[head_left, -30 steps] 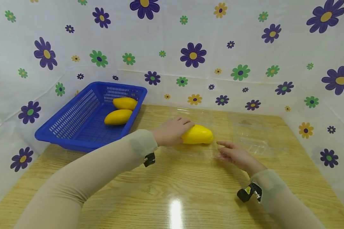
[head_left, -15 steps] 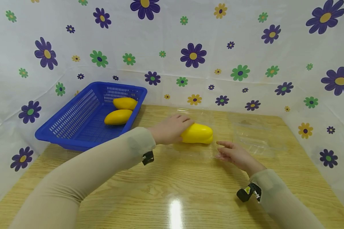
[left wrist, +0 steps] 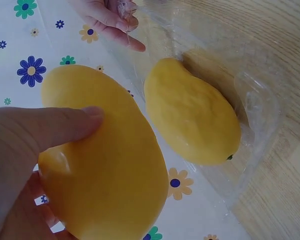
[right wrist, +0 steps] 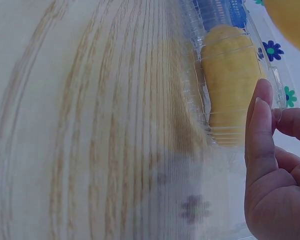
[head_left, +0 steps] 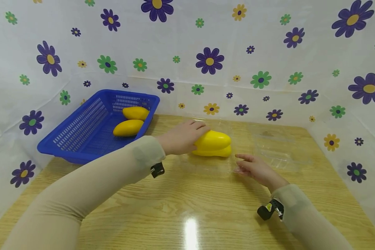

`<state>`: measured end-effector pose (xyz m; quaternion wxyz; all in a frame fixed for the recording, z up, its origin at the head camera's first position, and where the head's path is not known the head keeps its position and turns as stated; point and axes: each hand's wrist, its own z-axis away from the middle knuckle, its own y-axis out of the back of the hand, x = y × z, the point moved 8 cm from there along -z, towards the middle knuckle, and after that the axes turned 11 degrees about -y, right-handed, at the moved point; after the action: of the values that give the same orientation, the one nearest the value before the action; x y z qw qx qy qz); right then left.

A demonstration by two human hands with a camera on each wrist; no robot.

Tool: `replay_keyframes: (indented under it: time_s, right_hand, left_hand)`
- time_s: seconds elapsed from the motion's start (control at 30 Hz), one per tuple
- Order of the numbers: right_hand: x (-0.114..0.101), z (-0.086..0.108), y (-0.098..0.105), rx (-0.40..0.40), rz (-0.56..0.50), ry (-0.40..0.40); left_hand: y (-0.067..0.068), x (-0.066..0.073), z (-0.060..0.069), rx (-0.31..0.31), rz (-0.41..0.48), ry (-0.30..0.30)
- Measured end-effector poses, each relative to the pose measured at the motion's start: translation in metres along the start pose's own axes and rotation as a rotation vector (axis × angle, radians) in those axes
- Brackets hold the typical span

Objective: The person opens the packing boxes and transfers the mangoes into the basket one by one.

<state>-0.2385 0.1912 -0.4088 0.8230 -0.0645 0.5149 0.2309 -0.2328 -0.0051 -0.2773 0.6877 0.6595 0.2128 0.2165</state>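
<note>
A yellow mango (head_left: 217, 139) is in my left hand (head_left: 183, 137), above a clear plastic clamshell box (head_left: 206, 170). In the left wrist view, the thumb lies along the near side of the held mango (left wrist: 107, 165), with fingers behind it. Below it a second mango (left wrist: 192, 117) lies in the box, a small green spot at one end. My right hand (head_left: 257, 170) is at the box's right edge. The right wrist view shows its thumb and fingers pinching the clear rim, next to the boxed mango (right wrist: 230, 85).
A blue plastic basket (head_left: 72, 152) stands at the left, with two more mangoes (head_left: 128, 128) inside. Another clear plastic box (head_left: 278, 152) lies at the right on the wooden table (head_left: 162, 208). A flower-patterned white sheet (head_left: 187, 41) hangs behind.
My left hand has risen a little and drifted left with its mango, so more of the mango beneath shows. The right hand stays at the box's edge.
</note>
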Motion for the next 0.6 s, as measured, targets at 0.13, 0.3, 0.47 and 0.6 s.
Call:
replay_keyframes:
  time_s: [0.13,0.3,0.47,0.6]
  right_hand:
    - [0.0,-0.001,0.0,-0.005,-0.001,-0.001]
    - [0.0,0.0,0.001,0.01,-0.002,0.002]
    - [0.002,-0.001,-0.001,0.004,-0.002,-0.008]
    - [0.0,-0.001,0.0,-0.001,-0.002,-0.002]
  left_hand:
    - [0.002,-0.001,0.001,0.01,-0.003,0.004]
    - [0.007,-0.001,0.003,0.035,-0.015,0.002]
    - [0.009,-0.002,0.006,0.035,-0.016,0.008]
    - [0.013,-0.004,0.007,0.053,-0.006,0.012]
